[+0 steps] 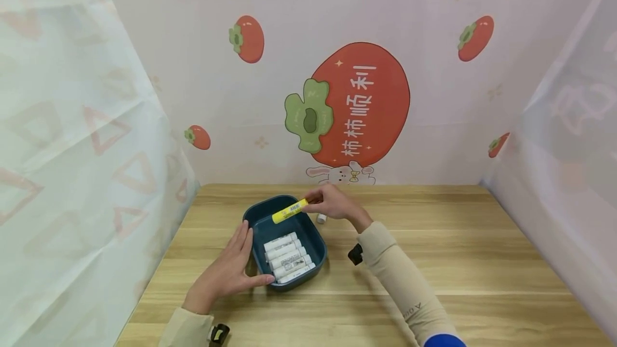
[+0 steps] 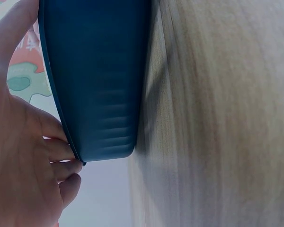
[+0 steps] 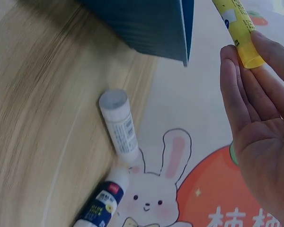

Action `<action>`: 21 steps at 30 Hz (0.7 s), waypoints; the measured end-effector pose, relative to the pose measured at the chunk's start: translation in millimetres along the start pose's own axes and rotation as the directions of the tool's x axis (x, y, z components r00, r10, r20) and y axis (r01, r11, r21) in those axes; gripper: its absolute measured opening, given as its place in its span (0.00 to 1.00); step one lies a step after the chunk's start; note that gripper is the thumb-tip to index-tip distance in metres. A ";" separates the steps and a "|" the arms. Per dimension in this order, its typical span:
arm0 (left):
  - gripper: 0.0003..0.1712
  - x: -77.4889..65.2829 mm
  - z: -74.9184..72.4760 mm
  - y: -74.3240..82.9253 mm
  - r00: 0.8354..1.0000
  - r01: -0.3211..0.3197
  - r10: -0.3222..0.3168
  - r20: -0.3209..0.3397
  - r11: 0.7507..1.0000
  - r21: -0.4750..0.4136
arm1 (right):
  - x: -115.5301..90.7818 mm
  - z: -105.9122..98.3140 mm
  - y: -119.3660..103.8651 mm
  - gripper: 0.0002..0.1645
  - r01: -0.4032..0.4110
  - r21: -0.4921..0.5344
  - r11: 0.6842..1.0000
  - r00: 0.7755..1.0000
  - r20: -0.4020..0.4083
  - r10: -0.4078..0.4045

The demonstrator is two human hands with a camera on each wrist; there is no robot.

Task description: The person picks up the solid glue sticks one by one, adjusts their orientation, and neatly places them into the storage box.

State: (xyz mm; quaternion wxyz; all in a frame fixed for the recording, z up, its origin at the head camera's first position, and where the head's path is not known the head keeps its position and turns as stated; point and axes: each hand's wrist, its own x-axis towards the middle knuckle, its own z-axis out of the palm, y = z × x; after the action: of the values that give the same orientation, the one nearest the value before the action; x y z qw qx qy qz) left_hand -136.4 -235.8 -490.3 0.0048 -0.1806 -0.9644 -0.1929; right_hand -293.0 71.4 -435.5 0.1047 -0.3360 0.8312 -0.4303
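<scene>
A dark teal plastic box [image 1: 319, 240] stands on the wooden table, with several white glue sticks [image 1: 284, 250] lying side by side in its near half. My left hand [image 1: 226, 272] holds the box by its left side, fingers at the rim and thumb at the near corner. In the left wrist view its fingers [image 2: 61, 150] bend over the rim. My right hand [image 1: 332, 202] pinches a yellow glue stick [image 1: 289, 211] by one end, between thumb and fingers. The yellow stick slants over the far part of the box, seen also in the right wrist view [image 3: 239, 33].
Just right of the box, a white glue stick [image 3: 120, 127] and one with a dark blue label [image 3: 102, 203] are on the wooden table [image 1: 434, 261]. Behind the table hangs a persimmon-print backdrop [image 1: 434, 95], with pale curtains [image 1: 72, 149] at both sides.
</scene>
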 end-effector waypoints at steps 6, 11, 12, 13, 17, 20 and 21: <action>0.77 0.0 1.1 -0.4 1.000 0.003 -0.002 -0.008 0.999 0.040 | 11.4 12.7 -7.7 0.14 -0.002 0.001 1.000 0.999 0.044 0.002; 0.76 -0.6 1.2 0.0 1.000 0.015 -0.013 -0.018 0.996 0.091 | 16.3 20.6 -9.4 0.14 -0.002 -0.018 1.000 0.998 0.061 0.004; 0.76 -0.6 1.0 0.1 1.000 0.015 -0.013 -0.021 0.995 0.101 | 17.1 22.2 -9.7 0.15 -0.005 -0.021 1.000 0.998 0.065 0.007; 0.76 -0.6 0.9 0.1 1.000 0.016 -0.014 -0.024 0.994 0.106 | 17.9 23.6 -10.2 0.15 -0.010 -0.027 1.000 0.998 0.069 0.012; 0.76 -0.8 0.4 0.2 1.000 0.015 -0.012 -0.029 0.994 0.110 | 20.8 29.1 -13.2 0.15 -0.035 -0.048 0.998 0.995 0.088 0.039; 0.76 -0.9 0.9 -0.3 1.000 0.014 -0.011 -0.026 0.994 0.111 | 23.2 33.2 -15.5 0.15 -0.036 -0.073 0.997 0.994 0.100 0.043; 0.76 -0.9 1.1 -0.4 1.000 0.012 -0.009 -0.026 0.994 0.110 | 23.9 34.7 -15.9 0.15 -0.035 -0.080 0.996 0.994 0.104 0.043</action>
State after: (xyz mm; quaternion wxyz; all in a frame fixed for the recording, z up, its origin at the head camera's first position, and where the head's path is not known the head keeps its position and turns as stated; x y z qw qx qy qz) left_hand -135.7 -235.9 -491.5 0.0259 -0.1724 -0.9745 -0.1415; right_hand -287.5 27.1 -441.3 0.1439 -0.3457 0.8471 -0.3771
